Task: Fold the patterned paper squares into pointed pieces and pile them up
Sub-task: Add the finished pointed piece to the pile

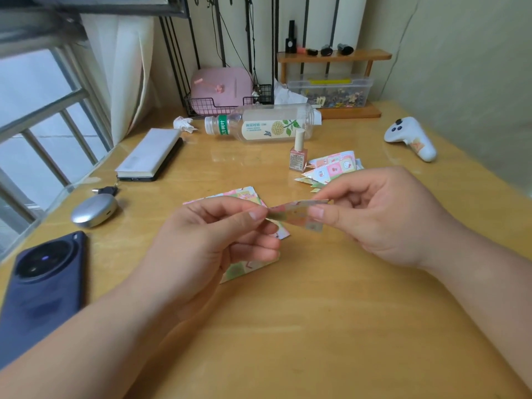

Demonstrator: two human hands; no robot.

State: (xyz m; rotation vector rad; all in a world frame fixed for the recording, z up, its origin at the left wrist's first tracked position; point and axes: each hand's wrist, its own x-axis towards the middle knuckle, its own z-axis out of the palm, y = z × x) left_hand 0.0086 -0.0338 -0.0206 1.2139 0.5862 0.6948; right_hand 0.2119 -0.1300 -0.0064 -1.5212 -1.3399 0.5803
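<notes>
The step in hand is the folding of a single sheet. Both hands are raised just above the surface (316,326) at the middle of the frame, and each pinches one end of a narrow strip of patterned paper (290,215). The left hand (227,228) grips the strip's left end between thumb and forefinger, and the right hand (383,217) grips its right end the same way. The strip runs nearly level between them, clear of the surface. It is blurred, so the number of folds already made cannot be told. It appears to be folded lengthways at least once, and no pointed tip shows on it yet.

The stack of unfolded squares (244,194) lies under and behind the left hand, partly hidden by its fingers. The pile of finished pointed pieces (331,168) lies right of centre and higher in the frame. It sits just beside a small nail polish bottle (298,154) and apart from the hands.

The task looks partly done, since both the pile and the stack hold several pieces. The next move probably calls for turning the strip's ends in toward its middle so that they meet in a tip. The edges need to be matched before the crease is pressed flat. After that the piece has to go to the pile, and the upright bottle next to it is easy to knock over.
</notes>
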